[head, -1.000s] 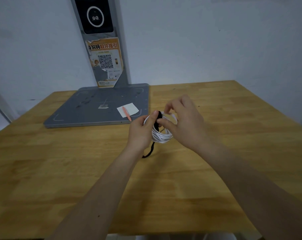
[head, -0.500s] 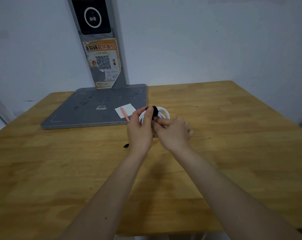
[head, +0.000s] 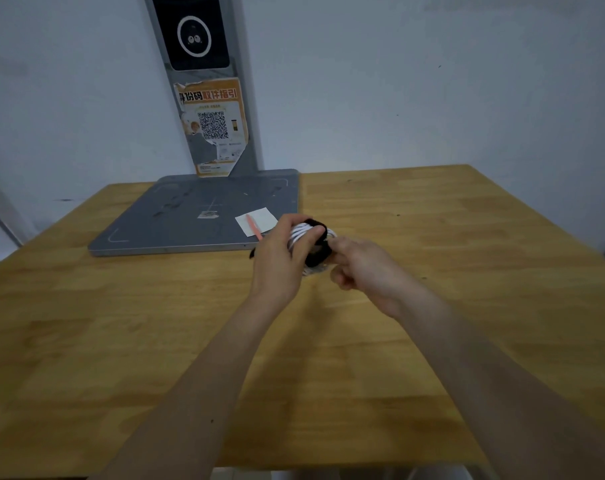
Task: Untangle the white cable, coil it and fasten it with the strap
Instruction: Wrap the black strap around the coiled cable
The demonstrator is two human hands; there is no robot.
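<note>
Since half a second ago the black strap (head: 315,243) has come further round the white cable (head: 299,233) coil, now a wide band across its front. Left hand (head: 283,258) grip: fingers curled on the coil, thumb on top, held above the tabletop (head: 128,341). Right hand (head: 365,270) pinches the strap's right side; its fingertips are hidden behind the strap. Most of the coil is covered by both hands. Strap tail pokes out left of the left hand.
</note>
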